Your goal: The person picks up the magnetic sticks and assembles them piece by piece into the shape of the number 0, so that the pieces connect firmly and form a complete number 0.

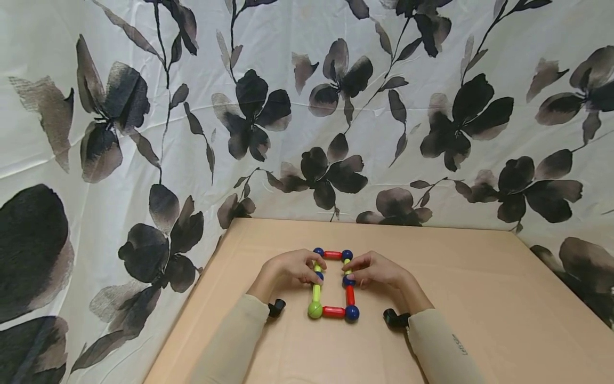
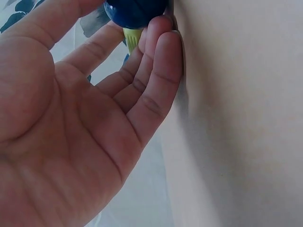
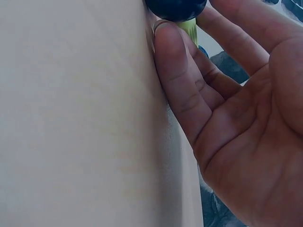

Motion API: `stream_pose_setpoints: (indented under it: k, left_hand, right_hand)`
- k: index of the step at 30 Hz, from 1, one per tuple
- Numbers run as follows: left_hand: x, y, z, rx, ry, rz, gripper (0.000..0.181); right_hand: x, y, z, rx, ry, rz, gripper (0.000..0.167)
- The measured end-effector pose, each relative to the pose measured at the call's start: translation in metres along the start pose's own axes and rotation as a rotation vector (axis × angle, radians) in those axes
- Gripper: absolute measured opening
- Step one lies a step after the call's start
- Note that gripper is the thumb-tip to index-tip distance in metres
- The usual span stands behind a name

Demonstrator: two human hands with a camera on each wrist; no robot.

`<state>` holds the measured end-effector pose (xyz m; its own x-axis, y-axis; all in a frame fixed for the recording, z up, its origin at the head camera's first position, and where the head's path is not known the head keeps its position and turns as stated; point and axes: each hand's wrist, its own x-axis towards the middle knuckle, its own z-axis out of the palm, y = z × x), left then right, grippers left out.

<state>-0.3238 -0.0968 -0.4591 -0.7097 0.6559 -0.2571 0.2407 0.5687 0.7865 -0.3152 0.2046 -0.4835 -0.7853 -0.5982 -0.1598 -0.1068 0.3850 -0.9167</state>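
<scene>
A long rectangular frame of toy building rods and balls lies on the table, between the two hands. Its near end has a green ball (image 1: 314, 310), a red rod (image 1: 333, 312) and a blue ball (image 1: 352, 313). Another red rod (image 1: 332, 255) joins two blue balls at the far end. My left hand (image 1: 290, 266) grips the left side around a middle blue ball (image 2: 135, 13) and the green rod (image 2: 132, 41) beyond it. Opposite, my right hand (image 1: 379, 271) holds the right side at its middle blue ball (image 3: 177, 7) and green rod (image 3: 191, 30). Fingers partly cover both sides.
The tan tabletop (image 1: 479, 298) spreads around the frame, its far edge against a white cloth (image 1: 288, 32) with dark printed flowers. Black wrist cameras, one on the left wrist (image 1: 276, 308) and one on the right (image 1: 396, 319), sit close above the table.
</scene>
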Motion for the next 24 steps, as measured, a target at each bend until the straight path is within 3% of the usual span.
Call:
stream_pose_setpoints:
  k: [24]
  left_hand:
    - [-0.0024,-0.0023,0.0037,0.028,0.023,-0.006,0.036]
  right_hand:
    - [0.0004,0.0002,0.0017,0.023,-0.019,0.0,0.039]
